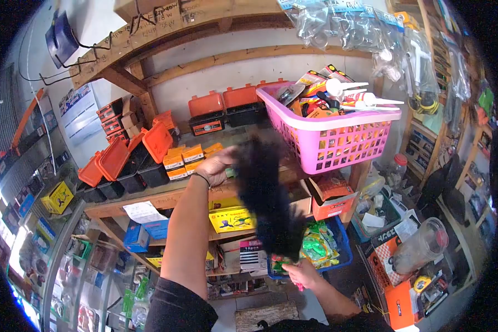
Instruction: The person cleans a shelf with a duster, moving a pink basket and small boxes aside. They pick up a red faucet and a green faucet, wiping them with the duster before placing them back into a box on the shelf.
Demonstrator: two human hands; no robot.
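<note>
A dark, fluffy duster, blurred by motion, spans the middle of the view in front of the wooden shelf. My right hand is closed round its pink and green handle at the lower end. My left hand reaches over the shelf beside small orange and white boxes, close to the duster's upper part. Its fingers are partly hidden behind the dark bristles and smeared, so what they touch is unclear. A pink basket full of tubes and packets stands to the right of the duster.
Black bins with orange lids line the shelf. Below are a yellow box, a blue basket of green packets and a red box. Plastic bags hang at the top right. A clear jar lies at the right.
</note>
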